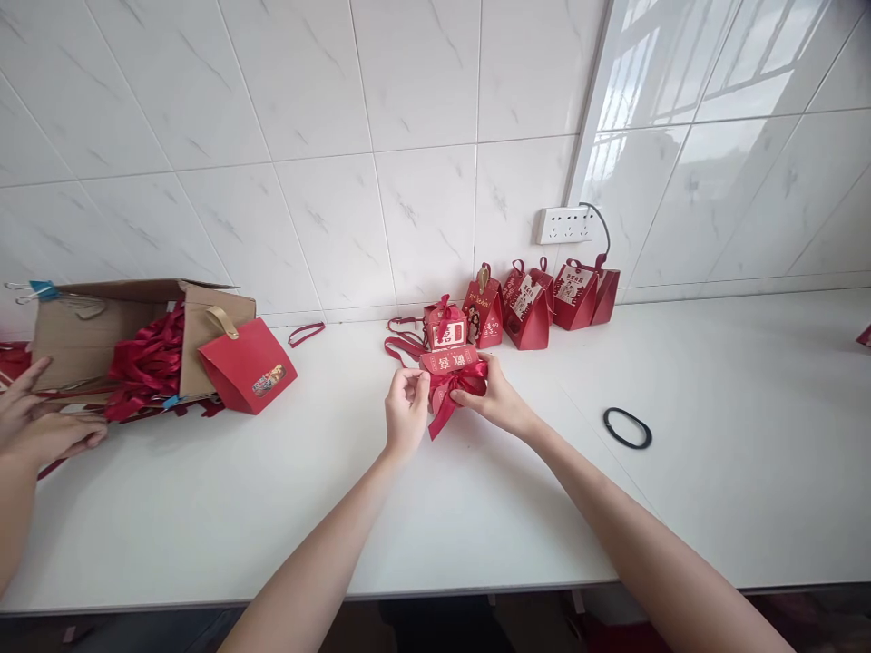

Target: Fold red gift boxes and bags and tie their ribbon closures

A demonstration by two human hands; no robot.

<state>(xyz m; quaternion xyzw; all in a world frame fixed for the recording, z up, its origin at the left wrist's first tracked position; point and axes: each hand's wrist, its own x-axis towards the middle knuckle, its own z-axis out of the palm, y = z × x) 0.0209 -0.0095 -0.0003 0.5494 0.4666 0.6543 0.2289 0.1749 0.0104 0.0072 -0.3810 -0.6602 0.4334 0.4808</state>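
Observation:
A small red gift box (450, 361) with pale Chinese lettering lies on the white table, between my two hands. A dark red satin ribbon (444, 415) is tied round it in a bow, with one tail hanging toward me. At the box's left side my left hand (406, 413) is closed, its thumb and forefinger pinched at the ribbon's edge. My right hand (502, 396) grips the right side, thumb in front by the bow and fingers behind. Just behind stands another red gift box (447, 328), topped with a ribbon bow.
Several red gift boxes (529, 313) line the tiled wall. At left, a cardboard box (74, 322) holds red ribbons, with a red handled box (238, 363) beside it. Another person's hands (51, 431) are there. A black ring-shaped band (627, 428) lies at right, below a wall socket (564, 225).

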